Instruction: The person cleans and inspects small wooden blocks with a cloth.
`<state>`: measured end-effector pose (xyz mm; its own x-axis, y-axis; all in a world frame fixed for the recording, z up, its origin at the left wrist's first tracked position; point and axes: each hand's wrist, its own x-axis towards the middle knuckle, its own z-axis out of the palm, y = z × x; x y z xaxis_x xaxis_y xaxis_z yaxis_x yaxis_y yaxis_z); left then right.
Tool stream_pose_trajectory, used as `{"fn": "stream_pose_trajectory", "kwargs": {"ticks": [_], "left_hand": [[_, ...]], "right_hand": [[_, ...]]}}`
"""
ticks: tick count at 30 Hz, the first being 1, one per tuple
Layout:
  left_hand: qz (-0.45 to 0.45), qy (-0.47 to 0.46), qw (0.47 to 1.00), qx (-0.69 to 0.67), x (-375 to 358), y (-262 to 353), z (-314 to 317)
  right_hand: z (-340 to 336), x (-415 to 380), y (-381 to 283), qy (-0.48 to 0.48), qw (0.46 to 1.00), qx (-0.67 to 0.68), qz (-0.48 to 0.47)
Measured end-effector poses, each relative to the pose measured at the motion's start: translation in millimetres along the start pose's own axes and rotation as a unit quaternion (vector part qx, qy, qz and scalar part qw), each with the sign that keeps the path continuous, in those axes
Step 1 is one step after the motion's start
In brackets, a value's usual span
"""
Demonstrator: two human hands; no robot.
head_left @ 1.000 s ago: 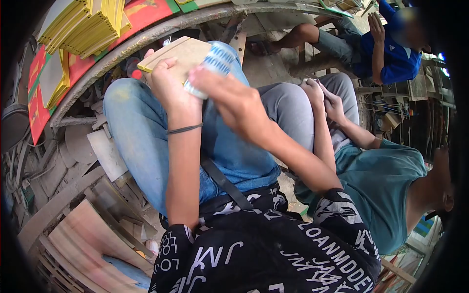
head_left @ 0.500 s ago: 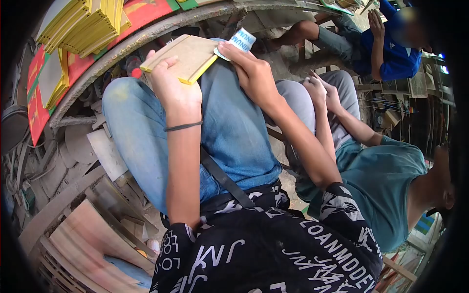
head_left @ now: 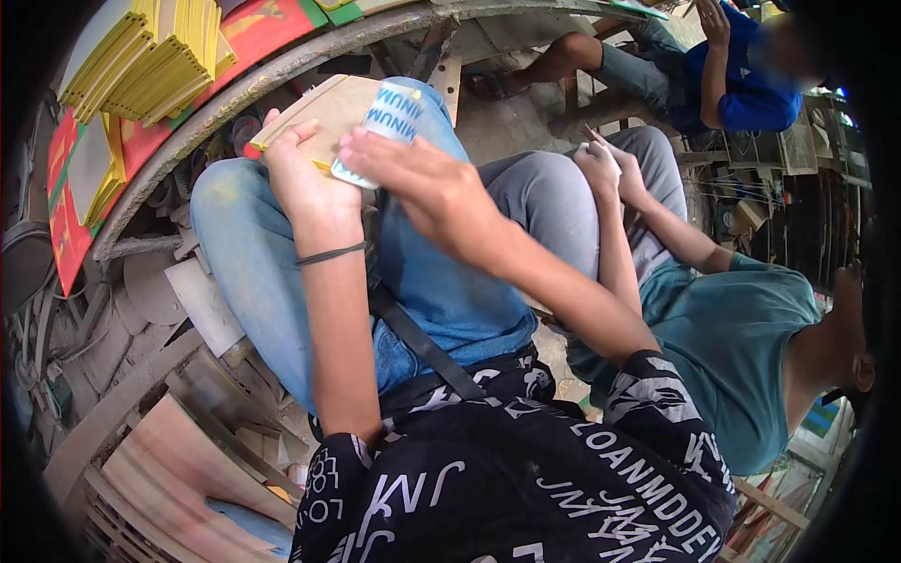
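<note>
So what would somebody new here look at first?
Probably the bright stack of yellow-edged boards, top left, on a red-and-green surface. Then the hands, above the blue jeans: the left hand grips a flat wooden board, and the right hand presses a blue-lettered sheet on it.

Matt, smooth-looking wooden board [head_left: 330, 113]; paper-like sheet [head_left: 390, 118]; matt cloth jeans [head_left: 450, 272].

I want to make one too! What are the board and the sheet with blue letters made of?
The board looks like wood or pressed wood: plain tan, dull face, with yellow, probably paint, on its edge. The sheet looks like stiff paper, pale with blue print, thin and slightly curved. It could be sandpaper, but its underside is hidden.
</note>
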<state>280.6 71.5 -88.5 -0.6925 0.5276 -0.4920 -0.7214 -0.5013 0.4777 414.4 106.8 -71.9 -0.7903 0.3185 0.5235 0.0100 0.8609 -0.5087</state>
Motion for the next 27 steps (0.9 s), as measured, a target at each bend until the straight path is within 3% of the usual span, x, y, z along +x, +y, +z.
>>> {"fn": "stream_pose_trajectory", "kwargs": {"ticks": [4,6,8,10,13,16,17,20,22,24,27], "left_hand": [[0.011,0.000,1.000,-0.016,4,-5,-4],[0.037,-0.021,0.999,-0.022,4,-8,-2],[0.011,0.005,1.000,-0.014,-3,-1,3],[-0.016,0.028,0.999,0.004,-3,0,1],[0.003,0.011,1.000,0.000,5,-6,-4],[0.028,-0.001,1.000,-0.006,7,-6,0],[0.007,0.012,1.000,-0.001,4,-2,-1],[-0.017,0.008,1.000,0.006,7,-4,-8],[-0.012,0.012,1.000,0.005,8,-5,-8],[-0.004,0.008,1.000,-0.002,9,-6,-8],[-0.008,0.022,1.000,-0.004,13,-1,-6]], "right_hand": [[-6,2,65,0.052,0.993,-0.085,0.060],[2,-9,40,0.027,0.992,-0.077,0.092],[-2,-4,-1,-0.011,1.000,-0.022,0.014],[3,-10,24,0.006,0.999,-0.035,0.000],[-5,-4,65,0.045,0.994,-0.073,0.066],[6,-9,23,0.039,0.998,-0.037,0.034],[-1,-4,3,-0.009,0.999,-0.044,0.021],[5,-9,32,0.028,0.999,-0.026,0.028],[-3,-5,60,0.058,0.994,-0.083,0.045],[-3,-7,53,0.035,0.989,-0.083,0.115],[7,-2,3,0.010,1.000,-0.007,0.002]]}}
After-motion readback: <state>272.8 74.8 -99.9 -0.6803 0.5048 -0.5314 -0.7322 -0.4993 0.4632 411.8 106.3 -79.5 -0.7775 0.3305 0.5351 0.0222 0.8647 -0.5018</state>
